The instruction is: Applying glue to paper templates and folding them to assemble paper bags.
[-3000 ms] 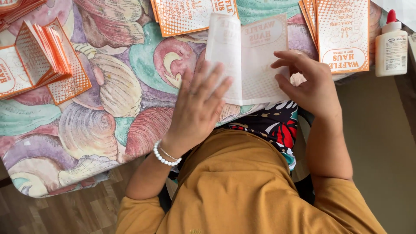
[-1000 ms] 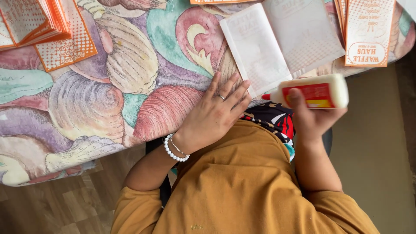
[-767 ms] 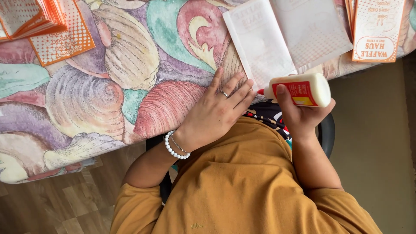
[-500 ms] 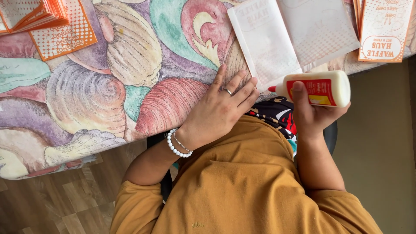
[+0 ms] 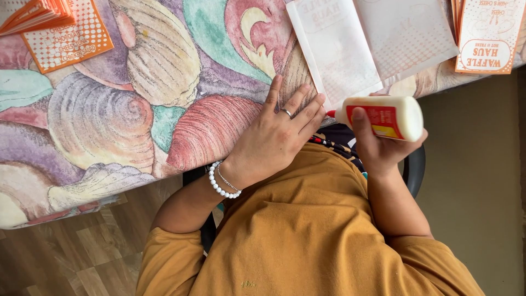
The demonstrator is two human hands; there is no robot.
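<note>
Seashell-patterned cloth (image 5: 126,109) in pink, teal, purple and cream covers the table, and wooden flooring shows below its near edge. On the cloth lies an unfolded white paper sheet (image 5: 372,44), creased down its middle, and it serves as the landmark for everything else.

Just below the sheet's near left corner, the left hand (image 5: 274,140) rests flat on the cloth, palm down, fingers spread and empty, their tips touching or almost touching the sheet's edge. A ring sits on one finger, and a white bead bracelet (image 5: 222,183) circles the wrist.

Just below the sheet's near edge, toward its right half, the right hand (image 5: 378,148) is closed around a white glue bottle (image 5: 386,116) with a red and yellow label. That bottle lies sideways in the grip, its red tip pointing left toward the sheet's lower corner and the left hand's fingertips. Whether the tip touches the paper cannot be told.

To the right of the sheet lies an orange and white printed paper bag (image 5: 487,35) with further bags stacked beneath it. Far to the left of the sheet, at the top corner, sits another orange dotted bag (image 5: 66,41) beside a fanned orange stack (image 5: 33,13).

The person wears a mustard shirt (image 5: 296,241).
</note>
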